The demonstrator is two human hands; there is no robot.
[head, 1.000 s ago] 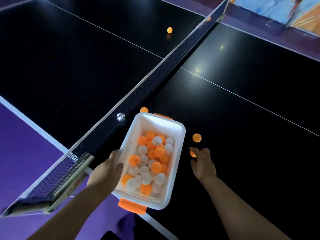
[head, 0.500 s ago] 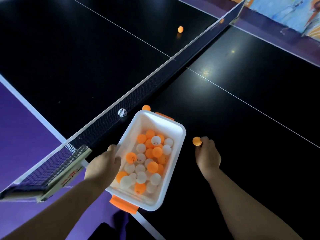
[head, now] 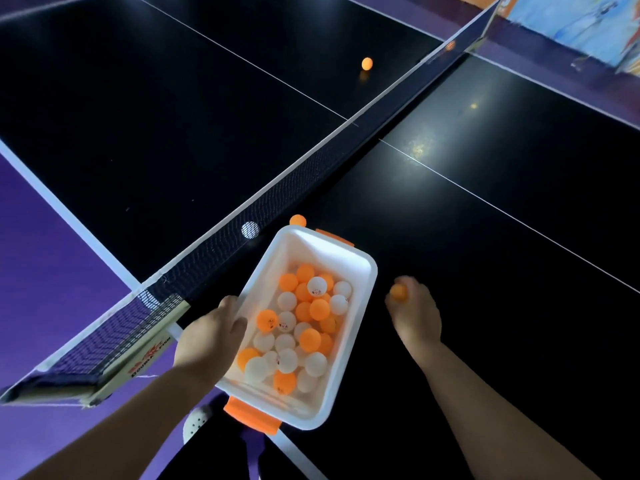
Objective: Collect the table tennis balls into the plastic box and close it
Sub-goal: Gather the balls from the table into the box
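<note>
R hand fingers curling round small orange ball; L hand fingers gripping white rectangular plastic box rim, w/ balls inside.

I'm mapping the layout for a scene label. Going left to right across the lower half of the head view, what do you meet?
Net clamp → left hand, gripping the box's side → plastic box, part filled with balls → right hand, holding an orange ball.

A games room: a black ping-pong bench with net, purple floor, painted wall.
</note>
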